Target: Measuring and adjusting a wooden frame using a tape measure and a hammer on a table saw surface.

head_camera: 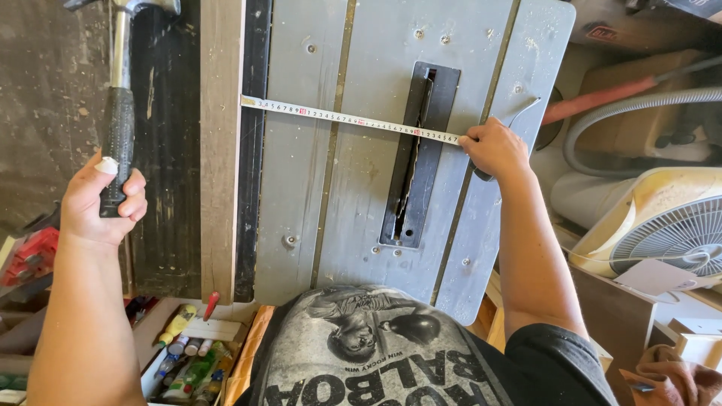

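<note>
Head view: the right hand sits at about two o'clock on the grey metal saw table, fingers closed and pinching the near end of a yellow steel tape measure. Whether it also holds the tape's case I cannot tell. The blade runs from that hand toward ten o'clock, across the black slotted throat plate in the middle of the table, and its free end lies at the pale wooden board along the table's nine o'clock edge, with a dark strip just beside it.

The left hand, well apart at nine o'clock, is wrapped tight round the black rubber grip of a steel-shafted hammer, head pointing to twelve o'clock and clear of the table.

To take this reading well, I judge that the tape wants to lie flat and taut, square to the board instead of on the slight slant it shows, with its end seated firmly against the edge. The hammer is best kept steady and away from the blade.

At six o'clock a box of small bottles and tubes stands below the table; a pale fan lies at four o'clock.
</note>
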